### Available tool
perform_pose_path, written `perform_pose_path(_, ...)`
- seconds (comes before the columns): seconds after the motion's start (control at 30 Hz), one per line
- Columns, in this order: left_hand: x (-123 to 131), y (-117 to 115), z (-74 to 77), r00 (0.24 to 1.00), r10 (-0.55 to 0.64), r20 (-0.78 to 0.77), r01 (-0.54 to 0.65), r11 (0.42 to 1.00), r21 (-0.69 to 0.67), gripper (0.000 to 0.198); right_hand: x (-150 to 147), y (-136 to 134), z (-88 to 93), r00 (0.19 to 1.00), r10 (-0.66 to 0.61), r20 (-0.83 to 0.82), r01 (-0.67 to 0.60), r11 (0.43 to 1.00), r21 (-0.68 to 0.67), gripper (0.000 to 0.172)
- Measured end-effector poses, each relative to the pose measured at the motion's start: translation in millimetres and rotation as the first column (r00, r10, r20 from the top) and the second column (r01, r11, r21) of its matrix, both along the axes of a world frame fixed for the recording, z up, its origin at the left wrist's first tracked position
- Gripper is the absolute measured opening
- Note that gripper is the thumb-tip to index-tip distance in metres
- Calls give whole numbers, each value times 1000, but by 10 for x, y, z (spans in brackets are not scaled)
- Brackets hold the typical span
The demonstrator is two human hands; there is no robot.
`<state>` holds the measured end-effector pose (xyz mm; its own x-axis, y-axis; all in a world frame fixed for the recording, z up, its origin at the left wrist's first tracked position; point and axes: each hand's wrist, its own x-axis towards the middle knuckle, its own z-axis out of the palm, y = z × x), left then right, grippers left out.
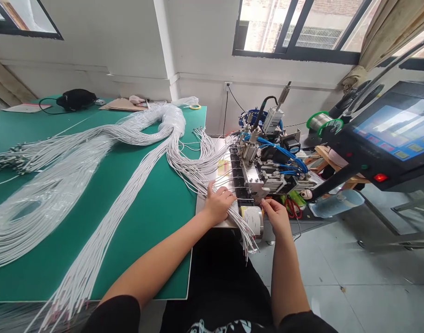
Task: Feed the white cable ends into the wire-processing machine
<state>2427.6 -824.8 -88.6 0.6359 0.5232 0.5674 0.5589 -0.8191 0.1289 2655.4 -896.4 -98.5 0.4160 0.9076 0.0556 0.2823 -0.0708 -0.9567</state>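
My left hand [218,204] rests over a bundle of white cables [194,172] at the green table's right edge. Its fingers are closed on a single white cable [244,199], which runs right into the front of a wire-processing machine [255,178]. My right hand [276,215] is at the machine's near corner, thumb and forefinger pinched together by the cable's end. What sits between those fingertips is too small to make out. Several other white cables lie across into a row of slots on the machine's left side. Loose cable ends [248,238] hang beneath my left hand.
More white cables [135,182], partly wrapped in clear plastic [173,121], spread over the green table [156,240]. On the right are a control screen [395,132], a solder wire spool [324,124], red-handled scissors [294,208] and a plastic bottle [340,204]. A white-labelled roll [252,219] stands below the machine.
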Motion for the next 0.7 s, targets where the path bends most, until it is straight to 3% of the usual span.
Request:
perform_pose_path(0.23, 5, -10, 3, 998, 59, -17, -59, 998, -26, 43, -195, -283, 421, 939, 208, 272, -211, 977, -19, 32)
perform_pose_path(0.37, 3, -14, 9, 999, 42, -24, -42, 999, -28, 42, -371, -366, 568, 786, 337, 518, -368, 929, -47, 26)
perform_pose_path(0.47, 0, -14, 16, 999, 37, -13, -37, 999, -7, 40, -440, -357, 572, 690, 408, 598, -452, 888, -84, 23)
perform_pose_path(0.53, -3, -11, 18, 1000, 29, -13, -29, 1000, 9, 37, -451, -326, 542, 691, 394, 606, -451, 890, -64, 23)
perform_pose_path(0.7, -10, 9, 2, 1000, -15, -17, 16, 999, 38, 36, -408, -190, 460, 811, 224, 541, -287, 957, 34, 24)
